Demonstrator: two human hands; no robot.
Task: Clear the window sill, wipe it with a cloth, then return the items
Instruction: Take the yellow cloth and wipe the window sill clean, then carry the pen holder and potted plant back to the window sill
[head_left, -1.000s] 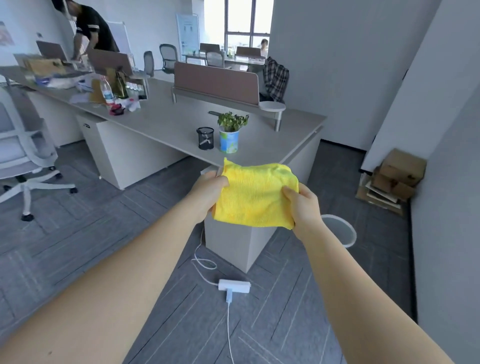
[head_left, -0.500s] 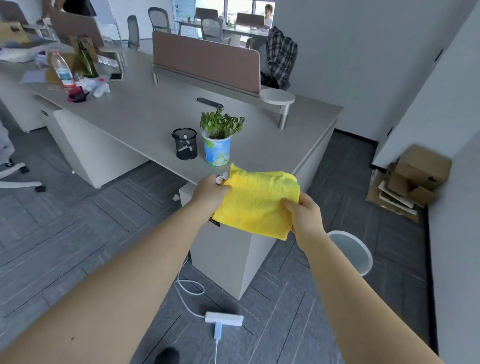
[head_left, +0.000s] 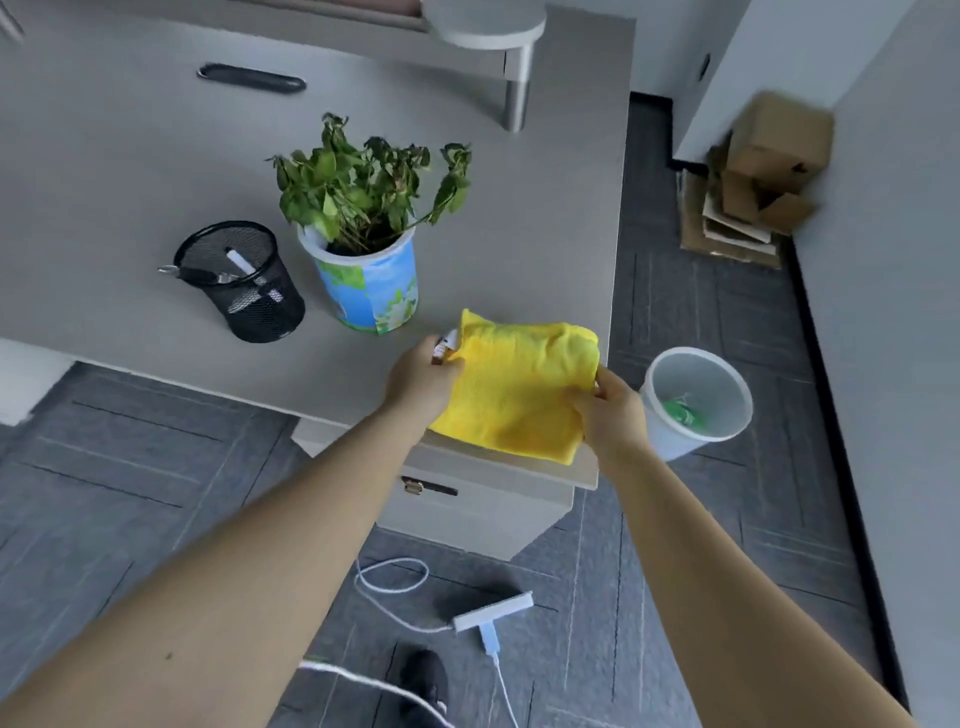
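Yellow cloth (head_left: 519, 387) is down at the near corner of the desk (head_left: 130, 156), the left hand (head_left: 423, 376) pinching its left edge with a small bottle-like item tucked in the same fingers, the right hand (head_left: 610, 410) closed on its right edge. Best play now, I'd say: lay it flat, keep it from sliding off the edge, then let go. Further back stand the potted plant (head_left: 363, 249) and mesh pen holder (head_left: 241, 280), waiting.

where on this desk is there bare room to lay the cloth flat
Bare desk lies left of the potted plant and behind it toward the black tray. The near corner is crowded: mesh pen cup, plant, yellow cloth.
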